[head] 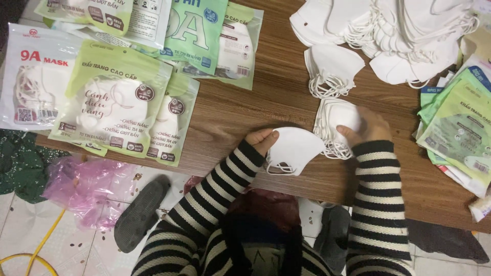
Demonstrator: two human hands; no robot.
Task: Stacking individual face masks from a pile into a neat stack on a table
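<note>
My left hand [261, 139] is closed on the edge of a folded white face mask [294, 148] and holds it just above the brown wooden table [266, 97]. My right hand [367, 128] rests on a small stack of white masks [335, 120] right beside it, with its fingers gripping the top of the stack. Both sleeves are black and white striped. Another small bundle of white masks [332, 69] lies a little farther away, ear loops hanging at its near edge.
A large heap of loose white masks [404, 36] fills the far right. Green and white packaged mask bags [115, 105] cover the left side, more packets [458, 128] lie at the right edge. Below the table are a pink plastic bag [84, 186] and a dark slipper [140, 212].
</note>
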